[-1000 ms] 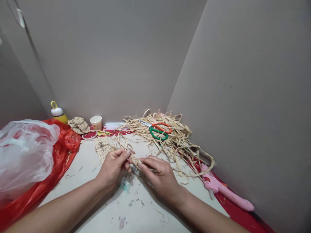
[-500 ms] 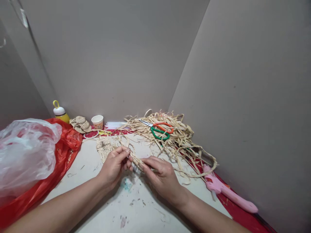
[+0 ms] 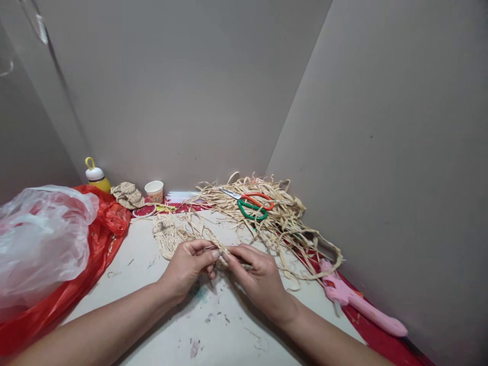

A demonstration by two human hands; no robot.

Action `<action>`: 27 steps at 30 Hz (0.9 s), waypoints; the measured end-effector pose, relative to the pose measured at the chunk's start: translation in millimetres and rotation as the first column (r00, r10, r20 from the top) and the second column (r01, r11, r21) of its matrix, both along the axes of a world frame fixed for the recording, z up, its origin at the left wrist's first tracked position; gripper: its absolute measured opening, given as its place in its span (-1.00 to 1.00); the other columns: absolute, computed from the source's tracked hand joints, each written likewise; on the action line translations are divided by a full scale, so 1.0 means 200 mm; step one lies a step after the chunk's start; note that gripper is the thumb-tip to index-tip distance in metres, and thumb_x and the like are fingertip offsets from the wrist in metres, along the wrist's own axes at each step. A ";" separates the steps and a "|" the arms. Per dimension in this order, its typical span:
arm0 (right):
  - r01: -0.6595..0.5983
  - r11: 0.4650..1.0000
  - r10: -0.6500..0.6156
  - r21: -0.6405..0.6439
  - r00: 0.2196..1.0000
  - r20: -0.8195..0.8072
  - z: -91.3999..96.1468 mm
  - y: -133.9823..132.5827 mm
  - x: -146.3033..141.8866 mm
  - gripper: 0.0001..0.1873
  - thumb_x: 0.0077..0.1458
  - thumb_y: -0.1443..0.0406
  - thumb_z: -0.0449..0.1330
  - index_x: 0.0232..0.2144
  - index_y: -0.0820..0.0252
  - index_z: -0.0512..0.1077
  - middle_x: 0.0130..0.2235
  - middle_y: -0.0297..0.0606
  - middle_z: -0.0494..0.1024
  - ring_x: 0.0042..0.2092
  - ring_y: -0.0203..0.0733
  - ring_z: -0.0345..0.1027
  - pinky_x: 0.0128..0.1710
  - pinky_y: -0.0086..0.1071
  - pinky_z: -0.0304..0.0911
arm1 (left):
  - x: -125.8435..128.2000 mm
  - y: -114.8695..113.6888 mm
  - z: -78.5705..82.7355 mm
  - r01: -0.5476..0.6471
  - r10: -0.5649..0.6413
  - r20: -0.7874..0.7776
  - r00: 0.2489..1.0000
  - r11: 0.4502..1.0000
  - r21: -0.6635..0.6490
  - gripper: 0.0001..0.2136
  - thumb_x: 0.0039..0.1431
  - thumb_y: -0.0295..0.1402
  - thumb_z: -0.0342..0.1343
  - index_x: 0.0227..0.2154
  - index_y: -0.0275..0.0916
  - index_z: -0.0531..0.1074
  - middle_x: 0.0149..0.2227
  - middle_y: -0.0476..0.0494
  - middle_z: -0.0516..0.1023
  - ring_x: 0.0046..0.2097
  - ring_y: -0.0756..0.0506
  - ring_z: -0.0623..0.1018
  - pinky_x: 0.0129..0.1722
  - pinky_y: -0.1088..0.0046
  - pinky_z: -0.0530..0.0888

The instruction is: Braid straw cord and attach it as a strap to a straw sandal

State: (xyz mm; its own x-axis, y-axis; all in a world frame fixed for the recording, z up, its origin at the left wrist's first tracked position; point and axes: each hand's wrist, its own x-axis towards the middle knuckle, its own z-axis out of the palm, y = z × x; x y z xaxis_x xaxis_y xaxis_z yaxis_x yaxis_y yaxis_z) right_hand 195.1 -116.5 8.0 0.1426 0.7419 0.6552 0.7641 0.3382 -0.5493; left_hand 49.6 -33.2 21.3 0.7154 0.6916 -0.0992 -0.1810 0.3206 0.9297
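My left hand (image 3: 188, 267) and my right hand (image 3: 255, 274) meet over the white table top (image 3: 213, 325), fingertips almost touching. Both pinch the same thin braided straw strand (image 3: 211, 239), which runs back to a small woven straw piece (image 3: 164, 235) lying just beyond my left hand. A thin wire-like bit shows at my left fingertips; I cannot make it out. A heap of loose straw strips (image 3: 274, 216) lies behind my right hand.
Orange-and-green scissors (image 3: 249, 202) rest on the straw heap. A pink glue gun (image 3: 358, 302) lies at the right edge. A red bag (image 3: 101, 229) and clear plastic bag (image 3: 38, 239) fill the left. A yellow bottle (image 3: 96, 178), paper cup (image 3: 154, 191) and another woven piece (image 3: 127, 194) stand by the back wall.
My left hand has shifted right and closer to my right hand, so the fingertips now nearly meet on the strand. The camera has tilted slightly.
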 end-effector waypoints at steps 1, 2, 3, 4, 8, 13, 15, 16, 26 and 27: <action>0.008 1.000 -0.008 0.008 1.000 -0.001 0.00 0.00 0.00 -0.86 0.16 0.34 0.13 -0.37 0.19 0.49 -0.44 -0.25 0.55 -0.41 -0.26 0.41 -0.37 -0.42 0.26 | 0.00 0.00 0.00 -0.018 0.019 -0.019 1.000 1.000 0.010 -0.77 -0.11 -0.27 0.32 -0.49 -0.33 0.47 -0.64 0.05 0.34 -0.59 0.07 0.34 -0.55 0.53 0.35; 0.014 1.000 -0.014 0.016 1.000 -0.002 0.00 0.00 0.00 -0.87 0.16 0.34 0.13 -0.37 0.19 0.49 -0.44 -0.26 0.54 -0.41 -0.26 0.41 -0.38 -0.43 0.26 | 0.00 0.01 0.00 -0.030 0.030 -0.040 0.999 0.999 0.022 -0.77 -0.12 -0.26 0.32 -0.49 -0.33 0.47 -0.65 0.05 0.33 -0.60 0.07 0.33 -0.56 0.53 0.34; 0.018 1.000 -0.018 0.023 1.000 -0.006 0.01 0.00 0.01 -0.87 0.15 0.34 0.14 -0.37 0.20 0.49 -0.44 -0.25 0.54 -0.41 -0.26 0.41 -0.37 -0.43 0.26 | 0.00 0.01 0.00 -0.031 0.033 -0.059 0.998 0.999 0.034 -0.77 -0.12 -0.26 0.32 -0.50 -0.33 0.47 -0.65 0.05 0.33 -0.61 0.06 0.33 -0.57 0.52 0.34; 0.020 0.999 -0.019 0.028 1.000 -0.016 0.01 0.00 0.01 -0.88 0.14 0.34 0.14 -0.37 0.20 0.49 -0.43 -0.25 0.54 -0.40 -0.26 0.41 -0.37 -0.43 0.26 | 0.00 0.01 0.00 -0.022 0.025 -0.068 0.997 0.999 0.044 -0.78 -0.13 -0.28 0.32 -0.50 -0.34 0.47 -0.64 0.04 0.34 -0.60 0.06 0.33 -0.57 0.52 0.34; -0.006 1.000 0.002 -0.026 0.987 -0.162 0.03 -0.01 -0.01 -0.88 0.12 0.32 0.17 -0.41 0.20 0.50 -0.44 -0.27 0.54 -0.41 -0.26 0.40 -0.37 -0.43 0.25 | 0.00 0.01 0.01 0.015 -0.013 -0.043 0.999 0.999 0.048 -0.79 -0.13 -0.35 0.31 -0.40 -0.33 0.50 -0.52 0.01 0.38 -0.55 0.08 0.35 -0.53 0.53 0.37; -0.154 0.959 0.009 -0.239 0.857 -0.515 0.08 -0.01 -0.02 -0.69 0.11 0.15 0.16 -0.53 0.24 0.47 -0.60 -0.35 0.40 -0.53 -0.33 0.24 -0.52 -0.47 0.15 | -0.01 0.05 0.02 -0.053 0.053 0.021 0.998 0.999 -0.001 -0.81 -0.04 -0.34 0.27 -0.35 -0.33 0.52 -0.52 0.01 0.37 -0.55 0.10 0.32 -0.49 0.53 0.38; -0.200 0.941 -0.016 -0.274 0.781 -0.624 0.09 0.00 -0.02 -0.66 0.07 0.09 0.19 -0.52 0.26 0.46 -0.61 -0.36 0.38 -0.56 -0.36 0.20 -0.54 -0.48 0.13 | -0.02 0.06 0.02 -0.047 0.048 0.045 0.998 0.999 -0.019 -0.79 -0.01 -0.33 0.26 -0.31 -0.34 0.52 -0.53 0.02 0.36 -0.55 0.10 0.30 -0.48 0.52 0.39; -0.206 0.939 -0.028 -0.276 0.753 -0.658 0.09 0.00 -0.01 -0.65 0.05 0.07 0.20 -0.51 0.26 0.46 -0.59 -0.36 0.39 -0.56 -0.37 0.20 -0.55 -0.48 0.12 | -0.02 0.06 0.02 -0.033 0.034 0.050 0.998 0.999 -0.016 -0.77 0.00 -0.31 0.25 -0.29 -0.35 0.52 -0.53 0.02 0.35 -0.54 0.10 0.30 -0.48 0.52 0.39; -0.232 0.928 -0.031 -0.291 0.730 -0.683 0.08 0.00 -0.01 -0.58 0.02 -0.01 0.20 -0.49 0.28 0.45 -0.57 -0.34 0.42 -0.56 -0.37 0.21 -0.54 -0.47 0.13 | -0.02 0.04 0.02 -0.073 0.091 -0.056 0.994 0.960 0.272 -0.74 0.05 -0.18 0.19 -0.52 -0.32 0.45 -0.60 0.02 0.36 -0.58 0.08 0.29 -0.52 0.54 0.28; -0.233 0.930 -0.035 -0.286 0.717 -0.697 0.09 0.01 -0.01 -0.57 0.01 -0.01 0.20 -0.49 0.28 0.45 -0.58 -0.34 0.42 -0.57 -0.38 0.21 -0.53 -0.47 0.13 | -0.02 0.05 0.02 -0.069 0.100 -0.076 0.992 0.941 0.331 -0.73 0.06 -0.18 0.18 -0.55 -0.31 0.43 -0.63 0.03 0.34 -0.58 0.08 0.28 -0.53 0.55 0.26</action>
State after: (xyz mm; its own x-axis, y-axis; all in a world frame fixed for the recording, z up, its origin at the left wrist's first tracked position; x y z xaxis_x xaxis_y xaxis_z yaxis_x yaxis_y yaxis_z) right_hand 193.2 -115.4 25.5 0.3602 0.9252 0.1197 0.1077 0.0863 -0.9904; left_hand 45.0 -24.0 25.7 0.6515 0.7543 0.0807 -0.1042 -0.0163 0.9944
